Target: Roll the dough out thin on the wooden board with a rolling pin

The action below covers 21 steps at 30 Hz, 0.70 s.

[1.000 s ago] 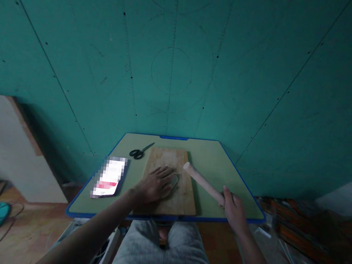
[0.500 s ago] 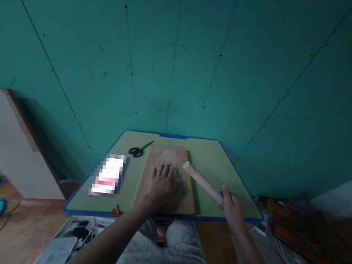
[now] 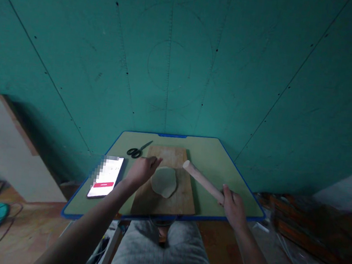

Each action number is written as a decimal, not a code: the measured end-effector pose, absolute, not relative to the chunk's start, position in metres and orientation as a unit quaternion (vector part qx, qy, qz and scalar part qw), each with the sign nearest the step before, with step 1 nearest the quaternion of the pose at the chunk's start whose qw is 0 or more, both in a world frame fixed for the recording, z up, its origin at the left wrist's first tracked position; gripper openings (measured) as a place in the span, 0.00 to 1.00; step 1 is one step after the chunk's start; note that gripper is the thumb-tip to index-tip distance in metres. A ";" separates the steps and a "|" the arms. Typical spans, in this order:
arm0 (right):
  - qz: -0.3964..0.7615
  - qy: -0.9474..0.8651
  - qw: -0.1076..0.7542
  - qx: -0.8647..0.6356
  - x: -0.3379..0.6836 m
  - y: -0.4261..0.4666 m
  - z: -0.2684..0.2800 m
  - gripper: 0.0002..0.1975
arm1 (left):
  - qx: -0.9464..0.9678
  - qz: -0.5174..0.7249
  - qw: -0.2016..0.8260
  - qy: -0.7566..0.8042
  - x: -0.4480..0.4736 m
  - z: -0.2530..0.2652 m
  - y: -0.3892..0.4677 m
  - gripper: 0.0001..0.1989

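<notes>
A flat, roundish sheet of dough (image 3: 164,181) lies on a wooden cutting board (image 3: 148,205) in front of me. Just left of the dough, over the board's left edge, is my left hand (image 3: 141,171), its fingers curled in; whatever may be inside them is hidden. My right hand (image 3: 233,204) grips one end of a pale wooden rolling pin (image 3: 205,182). The pin slants up and left, its far end close to the board's right edge, beside the dough.
Black-handled scissors (image 3: 137,151) lie on the table (image 3: 217,158), left of the board. A phone with a lit screen (image 3: 103,179) is near the table's left edge. Behind rises a green wall (image 3: 183,65). A white panel (image 3: 9,142) leans at the left; clutter (image 3: 303,239) covers the floor at right.
My left hand has lifted off the dough and moved left, its spread fingers now curled, and the dough is uncovered. My right hand and the rolling pin have hardly moved.
</notes>
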State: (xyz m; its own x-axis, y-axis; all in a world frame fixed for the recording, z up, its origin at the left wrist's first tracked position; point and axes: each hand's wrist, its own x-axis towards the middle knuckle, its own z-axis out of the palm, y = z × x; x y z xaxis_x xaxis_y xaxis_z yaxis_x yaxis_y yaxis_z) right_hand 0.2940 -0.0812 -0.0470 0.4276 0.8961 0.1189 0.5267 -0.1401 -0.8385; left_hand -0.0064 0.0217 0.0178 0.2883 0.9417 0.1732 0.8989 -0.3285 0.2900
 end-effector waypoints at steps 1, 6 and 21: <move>0.215 -0.489 0.436 -0.724 0.294 -0.081 -0.046 0.36 | 0.798 0.143 0.069 0.582 -0.003 0.019 0.019 0.24; 0.222 -0.479 0.438 -0.728 0.293 -0.081 -0.045 0.36 | 0.881 0.132 0.025 0.454 0.005 0.008 0.013 0.16; 0.210 -0.479 0.461 -0.717 0.296 -0.080 -0.053 0.35 | 0.908 0.105 -0.063 0.401 0.065 -0.030 0.006 0.20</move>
State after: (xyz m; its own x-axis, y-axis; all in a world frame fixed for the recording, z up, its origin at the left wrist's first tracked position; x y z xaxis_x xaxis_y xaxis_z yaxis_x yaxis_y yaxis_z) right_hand 0.2961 -0.0795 -0.0526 0.4539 0.8800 0.1402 0.4935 -0.1172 -0.8618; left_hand 0.0651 0.0061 -0.0298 0.6560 0.7153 0.2408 0.7417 -0.6701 -0.0300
